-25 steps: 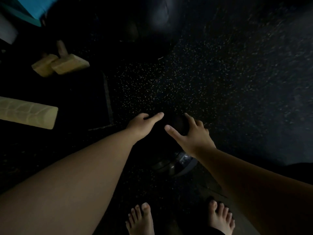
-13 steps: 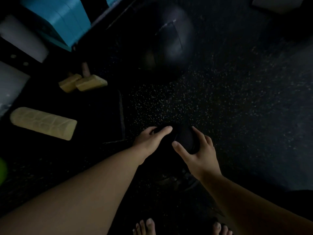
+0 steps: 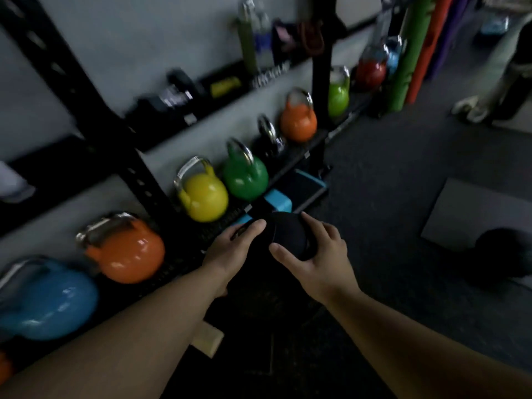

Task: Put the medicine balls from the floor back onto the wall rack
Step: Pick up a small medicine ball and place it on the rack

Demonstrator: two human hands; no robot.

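Observation:
I hold a small black medicine ball (image 3: 283, 234) between both hands, lifted off the floor in front of the black wall rack (image 3: 121, 145). My left hand (image 3: 233, 251) grips its left side and my right hand (image 3: 316, 260) wraps its right side and top. A second, larger black medicine ball (image 3: 498, 254) lies on the dark floor at the right. The lower part of the held ball is hidden in shadow.
Coloured kettlebells line the rack's bottom shelf: blue (image 3: 46, 300), orange (image 3: 126, 251), yellow (image 3: 204, 197), green (image 3: 244, 174). Blue blocks (image 3: 277, 200) sit under the shelf. A grey mat (image 3: 475, 214) lies on the right. Rolled mats (image 3: 408, 53) lean in the far corner. Another person's legs (image 3: 501, 82) stand at the upper right.
The view has swung up from the floor to the wall rack. Both hands still grip the small ball, which has risen off the floor. My feet are out of view.

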